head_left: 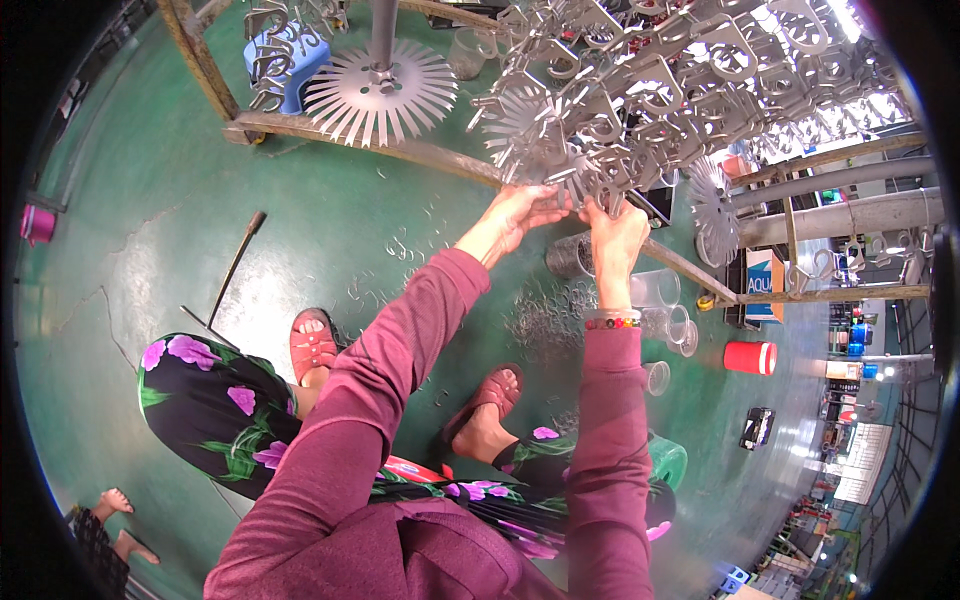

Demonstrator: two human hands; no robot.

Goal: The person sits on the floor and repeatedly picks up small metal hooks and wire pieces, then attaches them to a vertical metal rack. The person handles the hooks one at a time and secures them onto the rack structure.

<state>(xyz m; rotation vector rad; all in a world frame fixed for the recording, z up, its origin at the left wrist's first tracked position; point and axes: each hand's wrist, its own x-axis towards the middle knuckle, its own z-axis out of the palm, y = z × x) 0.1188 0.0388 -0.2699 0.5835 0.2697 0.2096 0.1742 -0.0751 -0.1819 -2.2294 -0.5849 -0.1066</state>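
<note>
A dense cluster of grey metal brackets [655, 95] with ring-shaped ends hangs at the upper right, around slotted metal discs. At its lower edge, my left hand [515, 215] reaches in with fingers stretched out, the tips beside a slotted edge. Close to its right, my right hand [615, 232] is closed, fingers pinched at the bottom of a bracket; the fingertips are partly hidden by the metal. A bare slotted disc [381, 90] on a vertical post stands to the left. Another slotted disc [714, 205] is at the right.
A worn frame bar [440, 158] crosses behind my hands. Below stand clear plastic cups [655, 288], one holding small metal pieces [570, 256]. Metal rings and scraps [550, 318] litter the green floor. A blue stool [288, 60], a red container [750, 357] and a rod [238, 265] are around.
</note>
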